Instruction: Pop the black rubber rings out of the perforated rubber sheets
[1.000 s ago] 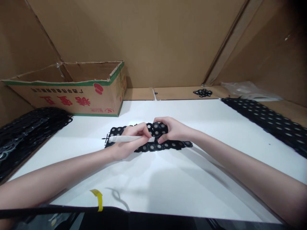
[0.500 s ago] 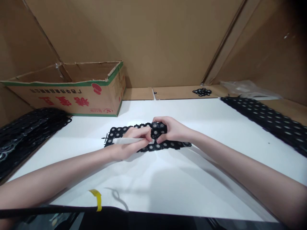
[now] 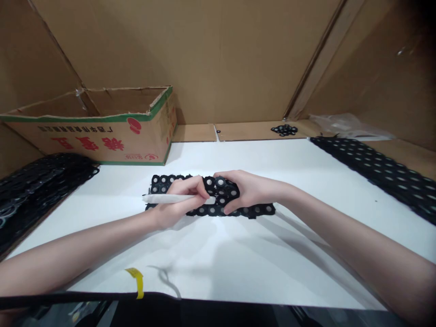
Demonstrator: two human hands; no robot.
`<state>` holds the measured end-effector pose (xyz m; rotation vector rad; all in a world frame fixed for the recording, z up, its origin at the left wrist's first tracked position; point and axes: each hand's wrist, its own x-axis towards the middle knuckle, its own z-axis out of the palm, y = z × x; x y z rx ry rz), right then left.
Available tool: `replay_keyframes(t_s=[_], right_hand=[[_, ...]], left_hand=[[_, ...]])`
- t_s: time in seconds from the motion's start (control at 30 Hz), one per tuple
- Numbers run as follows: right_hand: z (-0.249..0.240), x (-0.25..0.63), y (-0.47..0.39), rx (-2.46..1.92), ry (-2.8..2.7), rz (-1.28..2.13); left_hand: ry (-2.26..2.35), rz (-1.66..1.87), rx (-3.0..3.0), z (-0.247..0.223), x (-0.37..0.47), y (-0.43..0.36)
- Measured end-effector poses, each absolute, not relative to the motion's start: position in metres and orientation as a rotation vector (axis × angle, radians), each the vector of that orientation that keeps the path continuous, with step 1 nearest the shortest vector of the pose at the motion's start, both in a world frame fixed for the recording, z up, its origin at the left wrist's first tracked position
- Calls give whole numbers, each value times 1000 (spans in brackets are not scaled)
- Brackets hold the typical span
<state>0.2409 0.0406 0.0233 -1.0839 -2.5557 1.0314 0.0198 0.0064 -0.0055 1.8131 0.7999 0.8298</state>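
A black strip (image 3: 257, 210) set with rows of pale round discs lies on the white tabletop in front of me. My left hand (image 3: 182, 200) is closed round a white pen-like tool (image 3: 165, 198), whose right end touches the middle of the strip. Against the strip's right part, my right hand (image 3: 243, 193) has its thumb at the near side and its fingers at the far side, gripping a raised or folded section of it. The right fingertips are partly hidden behind the black piece.
At the back left stands a cardboard box (image 3: 102, 138) with green edges. Black pieces are heaped at the left (image 3: 44, 181). A dotted black sheet (image 3: 374, 170) lies at the right, near a plastic bag (image 3: 344, 127) and small black rings (image 3: 284, 130). Yellow tape (image 3: 138, 281) marks the front edge.
My left hand and the pen-like tool have shifted slightly left. My right hand has opened wider round the strip, its thumb lower, and more of the strip's right end shows.
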Motion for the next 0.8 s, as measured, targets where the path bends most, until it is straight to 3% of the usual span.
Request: replay_keyframes(t_s=[0.8], right_hand=[[16, 247, 41, -1042, -2494, 1102]], left_hand=[[756, 643, 1928, 4, 24, 1]])
